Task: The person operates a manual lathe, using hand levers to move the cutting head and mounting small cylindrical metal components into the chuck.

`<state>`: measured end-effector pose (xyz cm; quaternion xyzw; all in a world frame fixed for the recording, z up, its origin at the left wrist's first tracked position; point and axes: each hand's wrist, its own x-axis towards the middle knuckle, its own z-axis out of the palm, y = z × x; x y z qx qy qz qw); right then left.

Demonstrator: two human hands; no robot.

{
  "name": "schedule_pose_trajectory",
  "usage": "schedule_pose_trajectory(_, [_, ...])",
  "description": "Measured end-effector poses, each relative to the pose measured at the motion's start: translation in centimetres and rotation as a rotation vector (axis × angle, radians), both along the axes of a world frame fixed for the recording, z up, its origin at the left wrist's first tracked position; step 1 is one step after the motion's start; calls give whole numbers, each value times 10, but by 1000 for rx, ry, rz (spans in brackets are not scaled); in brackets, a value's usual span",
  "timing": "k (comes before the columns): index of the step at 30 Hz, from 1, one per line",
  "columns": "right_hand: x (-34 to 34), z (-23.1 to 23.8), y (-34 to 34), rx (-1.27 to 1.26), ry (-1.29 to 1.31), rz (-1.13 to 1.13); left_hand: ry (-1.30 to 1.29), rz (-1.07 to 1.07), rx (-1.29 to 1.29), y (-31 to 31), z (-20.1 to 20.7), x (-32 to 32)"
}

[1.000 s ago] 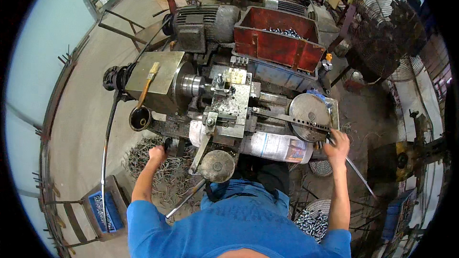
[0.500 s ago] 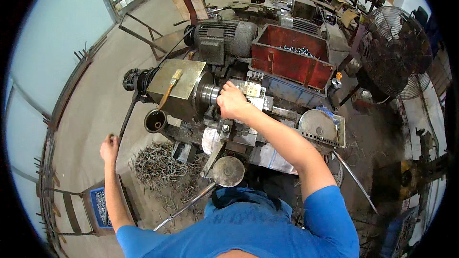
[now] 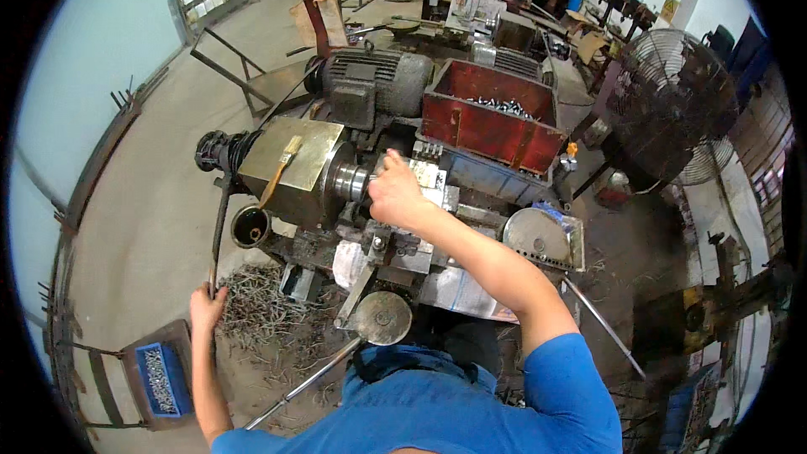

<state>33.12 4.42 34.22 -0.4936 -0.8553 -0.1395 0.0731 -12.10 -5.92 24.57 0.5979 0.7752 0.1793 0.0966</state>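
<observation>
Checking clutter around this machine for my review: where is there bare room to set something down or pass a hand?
Bare concrete floor lies left of the machine's brass-coloured housing, up to the wall. Below it, metal scrap crowds the ground by the left hand. The right hand sits among tight machine parts. The red bin holds parts.

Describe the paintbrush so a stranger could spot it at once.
Start at the lathe in the middle and find its brass-coloured headstock on the left. The paintbrush lies slanted on top, the only wooden-handled thing there, just above the dark round cup.
</observation>
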Motion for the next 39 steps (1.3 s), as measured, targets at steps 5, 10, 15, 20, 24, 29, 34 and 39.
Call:
schedule_pose_trajectory(5, [102,58,2,204,182,-102,-335,-84,-108,33,-17,-17])
schedule_pose_trajectory(10, [150,71,-33,232,337,-313,-595,-118,-59,39,-18,-12])
schedule_pose_trajectory(15, [201,25,-131,109,572,-320,-669,-176,-59,39,-27,-29])
schedule_pose_trajectory(20, [278,-27,-288,11,764,-813,-812,-50,-169,33,-28,-43])
schedule_pose_trajectory(24, [317,-99,-446,-208,592,-1438,-851,-63,-280,67,-51,-76])
schedule_pose_trajectory(29, [294,-223,-574,-734,227,-1643,-919,-99,-230,80,-57,-82])
schedule_pose_trajectory(34, [259,-243,-579,-947,246,-1443,-886,-78,-192,60,-54,-67])
schedule_pose_trajectory(39, [247,-260,-585,-893,284,-1331,-852,-79,-187,64,-45,-67])
